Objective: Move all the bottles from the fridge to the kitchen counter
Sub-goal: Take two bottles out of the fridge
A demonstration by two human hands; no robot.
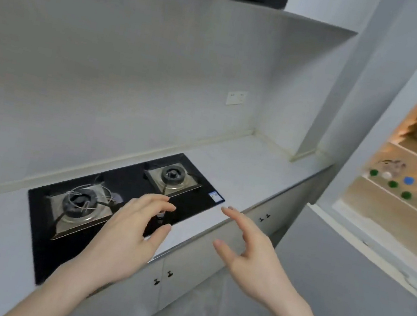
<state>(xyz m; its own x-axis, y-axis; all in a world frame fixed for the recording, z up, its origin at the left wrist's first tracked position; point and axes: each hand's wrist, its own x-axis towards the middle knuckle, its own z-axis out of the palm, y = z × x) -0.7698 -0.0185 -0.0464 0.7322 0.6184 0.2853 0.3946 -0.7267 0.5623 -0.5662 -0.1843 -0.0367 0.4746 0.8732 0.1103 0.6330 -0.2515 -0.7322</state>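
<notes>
Across the left and centre of the view, a pale kitchen counter (250,165) is seen running along a plain wall, with a black two-burner gas hob (123,198) set into it. No bottle is seen on the counter. At the right edge, the fridge (389,127) is seen standing open, its interior lit in warm orange. On a shelf inside, the bottles (407,191) are seen from above as a cluster of round caps, mostly green, two blue and one white; the exact count cannot be told through the blur.

Both hands are held out in front of the hob and counter edge, well apart from the fridge. The left hand (129,230) is loosely spread with nothing held. The right hand (249,253) is likewise relaxed and holds nothing, fingers slightly bent.

The task is judged to be at its start, with every bottle apparently in the fridge. For the next move, a turn to the right and a reach into the lit shelf would be called for, so that a bottle can be grasped around its body below the cap.
</notes>
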